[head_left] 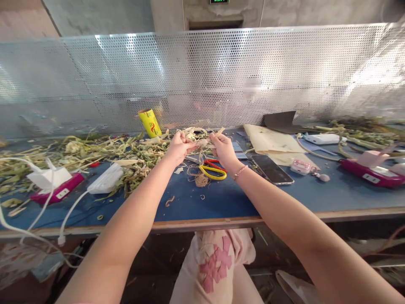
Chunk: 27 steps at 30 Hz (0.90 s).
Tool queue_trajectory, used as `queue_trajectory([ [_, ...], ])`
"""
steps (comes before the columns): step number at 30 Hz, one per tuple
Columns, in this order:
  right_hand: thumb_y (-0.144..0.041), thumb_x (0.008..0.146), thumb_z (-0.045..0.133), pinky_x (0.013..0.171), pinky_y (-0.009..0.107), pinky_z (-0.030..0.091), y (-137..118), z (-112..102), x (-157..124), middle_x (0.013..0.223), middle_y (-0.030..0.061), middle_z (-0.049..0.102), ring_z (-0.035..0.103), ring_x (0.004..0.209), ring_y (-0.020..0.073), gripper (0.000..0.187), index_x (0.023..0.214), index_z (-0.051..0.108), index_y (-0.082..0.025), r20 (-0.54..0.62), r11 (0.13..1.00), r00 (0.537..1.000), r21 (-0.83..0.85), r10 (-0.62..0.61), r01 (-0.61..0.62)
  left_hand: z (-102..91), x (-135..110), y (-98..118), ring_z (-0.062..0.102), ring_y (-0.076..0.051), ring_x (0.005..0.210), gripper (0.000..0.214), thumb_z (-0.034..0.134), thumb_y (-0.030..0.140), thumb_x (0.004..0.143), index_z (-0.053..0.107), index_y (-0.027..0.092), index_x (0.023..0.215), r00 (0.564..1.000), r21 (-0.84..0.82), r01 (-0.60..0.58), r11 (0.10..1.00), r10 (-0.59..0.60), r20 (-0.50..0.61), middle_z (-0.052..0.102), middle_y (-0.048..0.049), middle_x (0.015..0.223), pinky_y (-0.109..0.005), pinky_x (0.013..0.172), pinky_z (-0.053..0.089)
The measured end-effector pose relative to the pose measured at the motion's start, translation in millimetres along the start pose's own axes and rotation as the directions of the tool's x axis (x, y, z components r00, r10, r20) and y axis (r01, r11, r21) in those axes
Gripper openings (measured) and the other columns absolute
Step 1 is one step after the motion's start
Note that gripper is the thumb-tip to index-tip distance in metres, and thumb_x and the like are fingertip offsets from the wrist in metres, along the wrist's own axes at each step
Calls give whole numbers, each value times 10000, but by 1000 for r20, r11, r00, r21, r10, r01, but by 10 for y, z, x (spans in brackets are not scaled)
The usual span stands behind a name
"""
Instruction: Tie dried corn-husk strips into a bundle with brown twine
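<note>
My left hand (181, 147) and my right hand (224, 148) reach far over the blue table. Both are closed, fingertips pinching opposite sides of a pale bundle of dried plant strips (202, 142). Its curved strips arch up between the hands; how it is fastened is too small to make out. Below it lie scissors with yellow and red handles (212, 174), partly behind my right hand. A loose tangle of brown twine (201, 180) rests just in front of the scissors. A heap of dried stalks and leaves (139, 154) spreads on the left side of my left hand.
A tilted yellow tube (149, 123) stands behind the heap. Magenta power strips (58, 190) with white cables sit at the left and right. A phone (272, 169), a pink earphone case (300, 166) and brown paper (264, 139) lie rightward. A perforated metal screen (221, 76) closes the back.
</note>
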State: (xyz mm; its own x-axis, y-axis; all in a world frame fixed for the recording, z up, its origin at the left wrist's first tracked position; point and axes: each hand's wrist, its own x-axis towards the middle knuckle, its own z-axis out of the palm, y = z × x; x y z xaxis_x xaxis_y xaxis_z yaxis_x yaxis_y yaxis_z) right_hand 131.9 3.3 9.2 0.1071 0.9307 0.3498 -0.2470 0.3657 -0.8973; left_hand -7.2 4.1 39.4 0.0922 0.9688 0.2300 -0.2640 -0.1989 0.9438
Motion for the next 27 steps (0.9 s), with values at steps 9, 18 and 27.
queue_trajectory([
  [9,-380,831,431,504,230,250,32,-142,28,470,-30,397,338,491,90,381,502,412,-188,224,693,947,-645,-232,323,-40,-12,-26,533,-105,606,258,595,-12,591,429,173,657,981,516,-181,838,115,157,505,23,631,-231,608,410],
  [18,-330,865,360,562,224,272,100,-119,-12,564,-22,447,369,541,103,270,675,490,-188,387,587,893,-677,-229,444,-55,-35,-140,458,-120,515,319,550,-96,494,528,194,626,937,581,-328,744,179,300,500,27,534,-228,544,324],
  [27,-310,868,363,546,233,233,119,-101,-3,539,-37,394,331,509,104,237,657,405,-210,296,607,919,-689,-263,395,-41,14,-218,500,-95,551,289,528,-10,548,435,196,728,970,516,-183,837,69,232,517,59,573,-222,571,357],
])
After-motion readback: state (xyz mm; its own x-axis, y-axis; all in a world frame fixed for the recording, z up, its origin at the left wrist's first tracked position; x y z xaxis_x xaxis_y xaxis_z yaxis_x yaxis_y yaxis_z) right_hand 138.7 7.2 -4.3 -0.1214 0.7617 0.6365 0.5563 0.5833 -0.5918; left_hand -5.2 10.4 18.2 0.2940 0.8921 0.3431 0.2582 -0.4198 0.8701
